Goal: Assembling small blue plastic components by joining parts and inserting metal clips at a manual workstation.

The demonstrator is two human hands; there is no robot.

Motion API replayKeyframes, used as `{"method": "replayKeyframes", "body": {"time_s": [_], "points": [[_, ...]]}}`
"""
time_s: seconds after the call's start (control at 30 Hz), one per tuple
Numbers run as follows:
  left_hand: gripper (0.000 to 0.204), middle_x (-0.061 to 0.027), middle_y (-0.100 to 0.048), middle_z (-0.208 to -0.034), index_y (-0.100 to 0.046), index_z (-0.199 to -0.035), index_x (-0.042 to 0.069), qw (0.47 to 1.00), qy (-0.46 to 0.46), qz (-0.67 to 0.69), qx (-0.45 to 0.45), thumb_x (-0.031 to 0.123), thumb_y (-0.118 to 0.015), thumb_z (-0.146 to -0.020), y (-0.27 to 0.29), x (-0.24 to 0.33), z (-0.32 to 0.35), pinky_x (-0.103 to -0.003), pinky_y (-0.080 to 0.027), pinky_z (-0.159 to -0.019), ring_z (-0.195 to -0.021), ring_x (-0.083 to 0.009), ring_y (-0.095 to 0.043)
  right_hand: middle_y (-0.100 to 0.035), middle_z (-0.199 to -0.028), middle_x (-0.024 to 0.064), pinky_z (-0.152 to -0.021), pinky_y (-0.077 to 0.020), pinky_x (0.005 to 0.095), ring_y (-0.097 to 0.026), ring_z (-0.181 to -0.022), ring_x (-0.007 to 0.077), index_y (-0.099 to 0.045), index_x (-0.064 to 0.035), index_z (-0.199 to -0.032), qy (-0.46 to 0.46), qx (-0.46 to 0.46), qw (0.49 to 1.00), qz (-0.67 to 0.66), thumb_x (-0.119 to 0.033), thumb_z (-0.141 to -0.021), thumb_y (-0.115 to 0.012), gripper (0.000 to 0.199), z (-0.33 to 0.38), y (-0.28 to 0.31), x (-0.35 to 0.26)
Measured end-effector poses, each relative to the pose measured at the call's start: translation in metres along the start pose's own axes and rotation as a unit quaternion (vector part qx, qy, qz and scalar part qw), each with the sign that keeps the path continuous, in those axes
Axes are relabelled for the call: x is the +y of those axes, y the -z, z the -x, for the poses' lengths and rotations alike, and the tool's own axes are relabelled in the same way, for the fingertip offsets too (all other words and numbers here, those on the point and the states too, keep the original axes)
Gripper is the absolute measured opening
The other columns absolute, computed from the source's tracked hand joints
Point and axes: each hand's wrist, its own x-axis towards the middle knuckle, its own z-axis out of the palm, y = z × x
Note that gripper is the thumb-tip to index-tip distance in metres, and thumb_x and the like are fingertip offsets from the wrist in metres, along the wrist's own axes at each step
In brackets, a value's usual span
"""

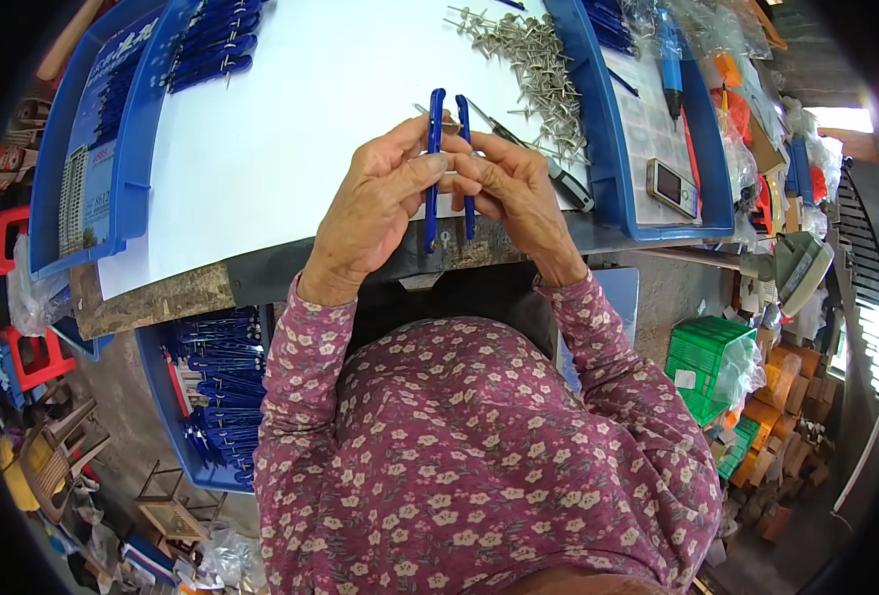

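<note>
Over the near edge of the white worktop (291,109), both hands grip slim blue plastic handles — the left hand (375,203) closed on one blue handle (433,169), the right hand (519,193) pinching another blue handle (465,164) just beside it, upright. Metal pins (534,59) lie heaped beyond.

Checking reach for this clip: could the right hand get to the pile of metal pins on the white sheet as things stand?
Probably yes. The pile of metal pins lies just beyond the right hand with bare white sheet between, but that hand is pinching a blue strip, so its fingers are occupied.
</note>
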Motion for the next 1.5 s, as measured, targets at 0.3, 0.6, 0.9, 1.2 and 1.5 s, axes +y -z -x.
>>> {"method": "replayKeyframes", "body": {"time_s": [0.3,0.6,0.9,1.2,1.5], "points": [[0.033,-0.0112,-0.057,-0.094,-0.046,-0.116,-0.010,0.997,0.039,0.058,-0.018,0.008,-0.046,-0.089,0.016,0.001,0.009,-0.027,-0.049,-0.069,-0.079,-0.0158,-0.058,-0.058,-0.069,0.0030,-0.043,-0.0261,0.0146,-0.038,-0.048,0.0008,-0.057,0.0021,-0.095,0.027,0.022,0.999,0.005,-0.019,-0.088,-0.055,0.022,0.009,0.000,0.000],[0.038,-0.0102,-0.053,-0.098,-0.040,-0.124,-0.001,0.937,-0.027,-0.329,0.110,0.005,-0.044,-0.086,0.007,0.000,0.043,-0.021,-0.043,-0.066,-0.080,-0.0107,-0.053,-0.059,-0.071,0.0058,-0.047,-0.0363,0.0175,-0.048,-0.051,0.0057,-0.056,-0.0005,-0.088,0.013,0.005,1.000,0.006,-0.019,-0.087,-0.056,0.019,0.013,-0.025,0.001],[0.034,-0.0132,-0.039,-0.089,-0.042,-0.094,-0.001,0.835,-0.046,-0.548,0.011,0.018,-0.066,-0.078,0.009,0.013,0.082,-0.030,-0.040,-0.064,-0.073,-0.0221,-0.044,-0.060,-0.075,0.0057,-0.055,-0.0449,0.0195,-0.054,-0.060,0.0085,-0.058,0.0029,-0.092,0.008,-0.042,0.995,-0.094,-0.011,-0.084,-0.061,0.016,0.025,-0.050,0.028],[0.019,-0.0172,-0.040,-0.097,-0.044,-0.093,-0.002,0.676,-0.072,-0.733,-0.026,-0.003,-0.055,-0.078,0.021,0.018,0.102,-0.037,-0.042,-0.069,-0.081,-0.0306,-0.049,-0.059,-0.069,0.0035,-0.051,-0.0437,0.0188,-0.054,-0.058,0.0071,-0.061,-0.0005,-0.086,-0.050,-0.070,0.994,-0.074,-0.013,-0.084,-0.061,0.013,0.036,-0.059,0.039],[0.015,-0.0187,-0.041,-0.093,-0.045,-0.086,-0.003,0.698,-0.042,-0.710,-0.084,0.002,-0.056,-0.077,0.018,0.033,0.098,-0.036,-0.043,-0.072,-0.083,-0.0298,-0.048,-0.061,-0.068,0.0052,-0.052,-0.0443,0.0178,-0.055,-0.056,0.0077,-0.060,-0.0009,-0.086,-0.032,-0.016,0.995,-0.091,-0.012,-0.086,-0.058,0.012,0.038,-0.068,0.045]]}}
